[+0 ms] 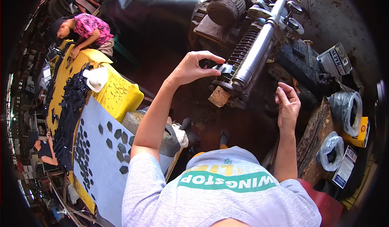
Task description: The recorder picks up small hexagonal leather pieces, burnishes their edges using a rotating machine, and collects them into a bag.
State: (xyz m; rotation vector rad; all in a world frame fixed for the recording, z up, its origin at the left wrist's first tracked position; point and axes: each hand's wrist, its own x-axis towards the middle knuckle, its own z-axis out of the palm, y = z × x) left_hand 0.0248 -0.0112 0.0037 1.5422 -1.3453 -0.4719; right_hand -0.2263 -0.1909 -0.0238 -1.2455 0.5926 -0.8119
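My left hand point(194, 68) reaches to the near end of a roller machine, thumb and forefinger closed around a small dark flat piece point(224, 68). Its shiny outer end lies against the machine's ridged side. Beside it runs a long polished metal roller point(254, 55), with a row of dark rings point(244, 46) along its left. Right of the machine, my right hand point(288, 105) hangs in the air with loosely bent fingers. Nothing shows in it, and it touches nothing. A brown block point(219, 96) sits under the roller's near end.
A motor point(225, 10) stands behind the machine. At left, a grey sheet point(103, 146) bears several dark cut pieces point(121, 148), near a heap of black strips point(67, 117) and yellow material point(121, 93). A person point(91, 32) leans over that table. Clear plastic rolls point(330, 151) lie at right.
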